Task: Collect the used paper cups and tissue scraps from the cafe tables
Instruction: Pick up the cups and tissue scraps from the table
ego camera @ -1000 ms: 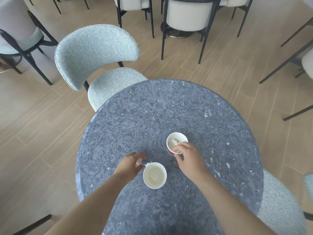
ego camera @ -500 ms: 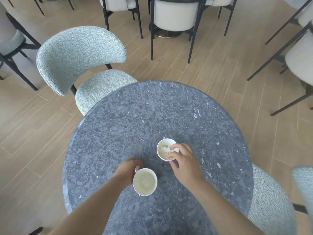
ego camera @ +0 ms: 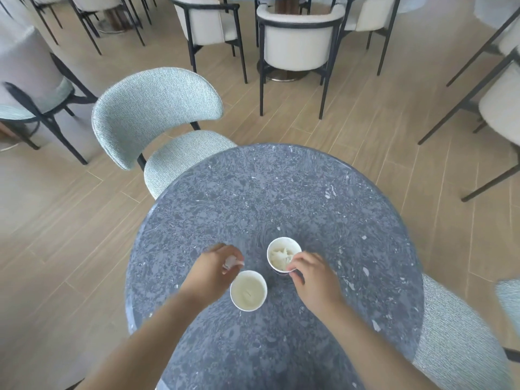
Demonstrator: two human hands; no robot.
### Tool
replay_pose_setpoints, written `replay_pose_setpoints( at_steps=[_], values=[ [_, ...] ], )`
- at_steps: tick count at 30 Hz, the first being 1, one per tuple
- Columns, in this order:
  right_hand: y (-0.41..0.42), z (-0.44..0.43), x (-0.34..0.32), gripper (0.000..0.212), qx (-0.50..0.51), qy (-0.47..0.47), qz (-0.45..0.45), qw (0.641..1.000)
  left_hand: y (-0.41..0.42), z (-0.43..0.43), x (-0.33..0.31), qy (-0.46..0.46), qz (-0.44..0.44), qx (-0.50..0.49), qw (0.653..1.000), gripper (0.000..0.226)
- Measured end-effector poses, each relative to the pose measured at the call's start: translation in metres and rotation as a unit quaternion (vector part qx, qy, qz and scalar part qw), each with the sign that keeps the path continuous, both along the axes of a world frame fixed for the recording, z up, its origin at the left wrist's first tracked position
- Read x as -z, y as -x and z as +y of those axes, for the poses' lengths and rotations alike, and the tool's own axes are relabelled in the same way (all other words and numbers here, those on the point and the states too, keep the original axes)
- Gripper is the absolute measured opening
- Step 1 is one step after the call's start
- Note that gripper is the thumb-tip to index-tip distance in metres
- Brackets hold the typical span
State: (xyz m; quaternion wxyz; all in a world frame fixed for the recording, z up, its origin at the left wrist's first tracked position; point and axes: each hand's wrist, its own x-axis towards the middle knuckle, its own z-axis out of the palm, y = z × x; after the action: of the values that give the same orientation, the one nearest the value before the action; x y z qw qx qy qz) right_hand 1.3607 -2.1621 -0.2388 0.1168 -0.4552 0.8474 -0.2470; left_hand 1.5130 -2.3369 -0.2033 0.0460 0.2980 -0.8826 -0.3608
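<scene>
Two white paper cups stand on the round blue-grey stone table. The near cup looks empty inside. The far cup holds crumpled tissue scraps. My left hand is just left of the near cup, fingers closed on a small white tissue scrap. My right hand pinches the near right rim of the far cup.
A light teal chair is tucked at the table's far left, and another teal seat sits at its right. White armchairs with black frames stand behind on the wood floor.
The view has shifted, so the table sits lower right in frame. My left hand has lifted from the near cup's side and holds a tissue scrap. My right hand stays at the far cup.
</scene>
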Motion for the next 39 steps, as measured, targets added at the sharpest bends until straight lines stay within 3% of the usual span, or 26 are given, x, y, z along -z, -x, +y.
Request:
replay_pose_setpoints(
  at_steps=[3, 7, 11, 26, 30, 39],
  values=[
    [-0.007, 0.008, -0.001, 0.010, 0.007, 0.002, -0.001, 1.000, -0.001, 0.021, -0.009, -0.008, -0.014, 0.061, 0.998, 0.009],
    [-0.015, 0.017, 0.000, 0.012, 0.021, -0.001, -0.006, 1.000, -0.003, 0.038, -0.003, 0.045, -0.119, 0.137, 0.982, 0.025],
    [-0.018, 0.023, -0.001, 0.014, 0.023, -0.008, -0.010, 1.000, -0.006, 0.042, 0.001, 0.079, -0.157, 0.133, 0.975, 0.039],
    [-0.023, 0.029, -0.002, 0.018, 0.009, -0.080, 0.005, 0.997, -0.007, 0.051, 0.016, 0.099, -0.246, 0.160, 0.951, 0.027],
    [-0.022, 0.029, -0.005, 0.017, 0.014, -0.063, 0.006, 0.998, 0.001, 0.050, 0.008, 0.120, -0.232, 0.150, 0.954, 0.026],
    [-0.008, 0.046, -0.051, 0.012, 0.037, 0.057, -0.004, 0.998, 0.020, 0.052, -0.044, 0.142, -0.108, 0.177, 0.968, 0.015]
  ],
)
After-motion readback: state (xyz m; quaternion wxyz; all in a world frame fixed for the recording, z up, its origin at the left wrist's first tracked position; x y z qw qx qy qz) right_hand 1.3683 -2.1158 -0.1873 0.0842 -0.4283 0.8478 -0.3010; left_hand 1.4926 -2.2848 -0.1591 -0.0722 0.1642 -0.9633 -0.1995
